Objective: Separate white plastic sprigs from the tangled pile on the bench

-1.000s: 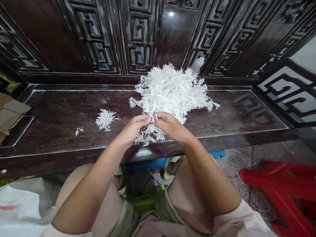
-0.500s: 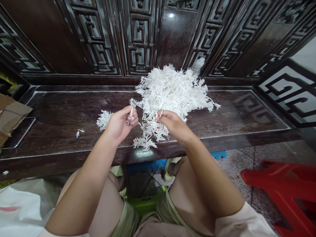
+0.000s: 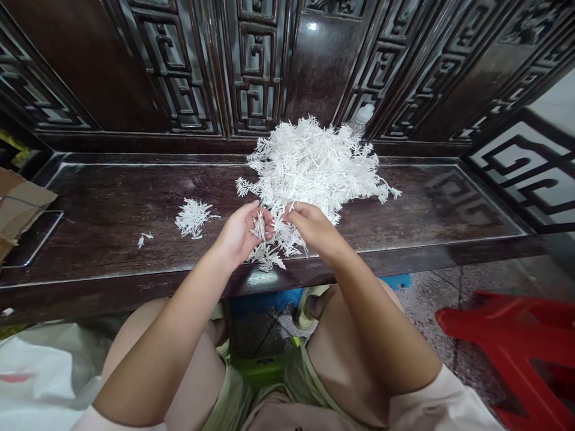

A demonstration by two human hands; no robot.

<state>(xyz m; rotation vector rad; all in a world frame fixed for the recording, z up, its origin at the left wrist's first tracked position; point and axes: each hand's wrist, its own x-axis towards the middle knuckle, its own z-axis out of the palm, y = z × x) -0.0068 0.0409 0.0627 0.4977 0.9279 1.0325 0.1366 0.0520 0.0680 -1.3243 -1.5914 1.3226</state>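
Note:
A large heap of white plastic sprigs [image 3: 314, 161] lies on the dark wooden bench, with thin branched tips sticking out all round. In front of it, my left hand [image 3: 245, 233] is curled, palm up, around a small white sprig [image 3: 259, 226] whose fan of tips shows between the fingers. My right hand [image 3: 309, 224] is beside it at the heap's near edge, thumb and fingers pinched on a white sprig stem; the fingertips partly hide it. Left of my hands sits a smaller pile of white sprigs [image 3: 194, 218].
Tiny white scraps [image 3: 144, 239] lie farther left on the bench [image 3: 112, 197]. A torn cardboard box [image 3: 22, 206] and a wire frame stand at the left end. Behind the heap is a clear bottle [image 3: 362, 118]. A red plastic stool [image 3: 507, 335] is at the right.
My left hand has moved right, close to my right hand, and its palm has turned up, showing the sprig. The small pile at the left is now uncovered. My right hand has barely moved.

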